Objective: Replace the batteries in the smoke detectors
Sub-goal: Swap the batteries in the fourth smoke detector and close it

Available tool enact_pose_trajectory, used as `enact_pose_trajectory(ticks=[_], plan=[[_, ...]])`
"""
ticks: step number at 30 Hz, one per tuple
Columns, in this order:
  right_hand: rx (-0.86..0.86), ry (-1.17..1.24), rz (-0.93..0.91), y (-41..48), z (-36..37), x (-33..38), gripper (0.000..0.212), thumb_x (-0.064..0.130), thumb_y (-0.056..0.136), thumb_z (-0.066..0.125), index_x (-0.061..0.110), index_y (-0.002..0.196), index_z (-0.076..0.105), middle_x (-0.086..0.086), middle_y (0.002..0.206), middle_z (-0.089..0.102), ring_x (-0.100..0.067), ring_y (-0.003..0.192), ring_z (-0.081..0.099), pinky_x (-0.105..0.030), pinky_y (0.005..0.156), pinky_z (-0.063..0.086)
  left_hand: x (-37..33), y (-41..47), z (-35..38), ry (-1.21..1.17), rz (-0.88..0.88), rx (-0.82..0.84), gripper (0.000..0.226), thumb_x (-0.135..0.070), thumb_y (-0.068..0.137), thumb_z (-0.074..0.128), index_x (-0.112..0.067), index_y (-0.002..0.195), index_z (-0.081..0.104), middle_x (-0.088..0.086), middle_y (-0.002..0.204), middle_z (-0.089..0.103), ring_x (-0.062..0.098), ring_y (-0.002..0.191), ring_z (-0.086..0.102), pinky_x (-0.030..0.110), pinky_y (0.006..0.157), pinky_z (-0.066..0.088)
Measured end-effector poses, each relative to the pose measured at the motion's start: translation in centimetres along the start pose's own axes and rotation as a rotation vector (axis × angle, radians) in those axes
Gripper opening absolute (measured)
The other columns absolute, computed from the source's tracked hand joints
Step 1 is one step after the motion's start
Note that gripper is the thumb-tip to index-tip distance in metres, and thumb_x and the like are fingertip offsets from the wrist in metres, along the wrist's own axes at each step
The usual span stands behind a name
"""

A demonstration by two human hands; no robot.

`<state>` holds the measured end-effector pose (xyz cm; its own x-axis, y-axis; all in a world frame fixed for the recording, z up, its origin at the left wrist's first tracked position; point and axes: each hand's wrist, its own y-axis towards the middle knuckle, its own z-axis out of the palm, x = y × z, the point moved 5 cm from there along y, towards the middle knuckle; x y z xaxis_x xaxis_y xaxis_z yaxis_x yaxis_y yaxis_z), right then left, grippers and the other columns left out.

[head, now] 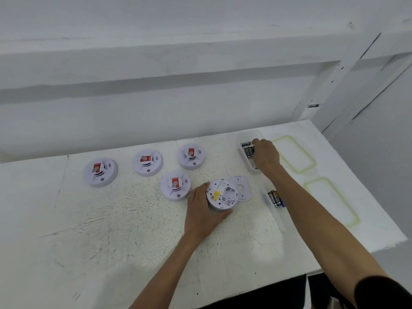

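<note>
My left hand (201, 210) grips an upturned white smoke detector (221, 194), its underside with a yellow label and an open battery bay facing up. Its round mounting plate (242, 188) lies flat just to the right. My right hand (266, 156) reaches into a clear plastic box (243, 155) of batteries (247, 148) at the back right, fingers curled down over them; whether it holds one is hidden. Several more batteries (275, 198) lie in a second clear tray (278, 219) under my right forearm.
Several white smoke detectors with red stickers sit face up on the white table (111, 230): one at far left (100, 171), one (147, 162), one (191, 156), and one (175, 185) next to my left hand. Two green-rimmed lids (294, 153) (332, 201) lie by the right edge.
</note>
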<state>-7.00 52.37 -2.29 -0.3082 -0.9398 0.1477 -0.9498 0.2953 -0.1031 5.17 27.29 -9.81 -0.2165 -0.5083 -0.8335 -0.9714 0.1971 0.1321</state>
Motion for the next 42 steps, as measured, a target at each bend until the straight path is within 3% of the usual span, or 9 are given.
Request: enact_pose_trajectory(ticks=[8,11,16,21,23,25,30,36,42], plan=[[-0.017,0.021,0.011,0.4,0.9,0.5,0.048,-0.006,0.082,0.059,0.006,0.128,0.052,-0.017,0.109,0.055,-0.033,0.101,0.056,-0.034,0.063,0.04,0.5,0.3,0.2,0.044,-0.02,0.003,0.099,-0.067,0.068,0.084,-0.017,0.144,0.045,-0.008,0.135,0.053,0.007,0.126,0.044,0.04,0.112,0.04],[-0.103,0.16,0.033,0.1,0.2,0.5,0.039,-0.002,0.089,0.051,0.007,0.126,0.055,-0.019,0.109,0.059,-0.035,0.099,0.057,-0.036,0.065,0.04,0.6,0.3,0.2,0.057,-0.012,-0.003,0.1,-0.071,0.068,0.08,-0.016,0.144,0.045,-0.008,0.136,0.053,0.01,0.126,0.046,0.039,0.113,0.039],[-0.279,0.502,-0.017,-2.4,-1.3,1.3,0.03,0.009,0.091,0.059,0.01,0.121,0.062,-0.013,0.103,0.069,-0.028,0.093,0.063,-0.031,0.077,0.049,0.5,0.3,0.3,0.054,0.0,-0.007,0.099,-0.07,0.069,0.08,-0.017,0.144,0.045,-0.011,0.134,0.052,0.006,0.125,0.044,0.032,0.112,0.035],[-0.285,0.697,-0.092,-6.3,-1.7,3.5,0.027,0.015,0.089,0.067,0.018,0.115,0.063,0.0,0.092,0.07,-0.018,0.081,0.066,-0.032,0.078,0.056,0.4,0.5,0.3,0.061,-0.015,0.004,0.098,-0.073,0.069,0.078,-0.018,0.144,0.046,-0.01,0.136,0.053,0.012,0.127,0.048,0.031,0.113,0.035],[-0.233,0.76,-0.103,-8.1,-1.1,4.3,0.026,0.013,0.088,0.069,0.018,0.114,0.063,0.006,0.087,0.068,-0.009,0.074,0.066,-0.02,0.07,0.054,0.6,0.5,0.5,0.071,-0.027,0.011,0.101,-0.077,0.069,0.074,-0.018,0.145,0.046,-0.006,0.138,0.054,0.014,0.129,0.049,0.036,0.114,0.037],[-0.189,0.762,-0.108,-9.9,-0.2,5.1,0.026,0.012,0.089,0.07,0.017,0.114,0.063,0.006,0.087,0.068,-0.001,0.07,0.064,-0.012,0.066,0.051,1.0,0.5,0.7,0.083,-0.033,0.016,0.103,-0.082,0.069,0.069,-0.018,0.146,0.046,-0.006,0.139,0.054,0.015,0.13,0.049,0.04,0.113,0.039],[-0.16,0.719,-0.117,-12.8,2.7,5.5,0.023,0.016,0.09,0.069,0.019,0.112,0.063,0.0,0.092,0.069,-0.008,0.074,0.065,-0.025,0.071,0.057,1.7,0.6,1.4,0.088,-0.047,0.014,0.103,-0.089,0.072,0.06,-0.019,0.146,0.048,-0.004,0.138,0.056,0.016,0.128,0.052,0.044,0.111,0.043],[-0.214,0.684,-0.095,-14.3,3.9,4.6,0.021,0.019,0.09,0.067,0.021,0.11,0.058,0.001,0.098,0.063,-0.015,0.089,0.059,-0.028,0.074,0.052,1.5,0.6,1.2,0.076,-0.039,-0.002,0.097,-0.086,0.071,0.065,-0.021,0.142,0.05,-0.007,0.134,0.057,0.014,0.125,0.053,0.042,0.108,0.044],[-0.259,0.618,-0.104,-15.4,4.3,4.0,0.013,0.023,0.093,0.066,0.013,0.097,0.059,-0.002,0.097,0.057,-0.017,0.083,0.058,-0.021,0.065,0.047,0.6,0.5,0.7,0.037,0.001,-0.024,0.091,-0.083,0.075,0.065,-0.021,0.14,0.052,-0.007,0.131,0.057,0.013,0.122,0.055,0.041,0.105,0.046]])
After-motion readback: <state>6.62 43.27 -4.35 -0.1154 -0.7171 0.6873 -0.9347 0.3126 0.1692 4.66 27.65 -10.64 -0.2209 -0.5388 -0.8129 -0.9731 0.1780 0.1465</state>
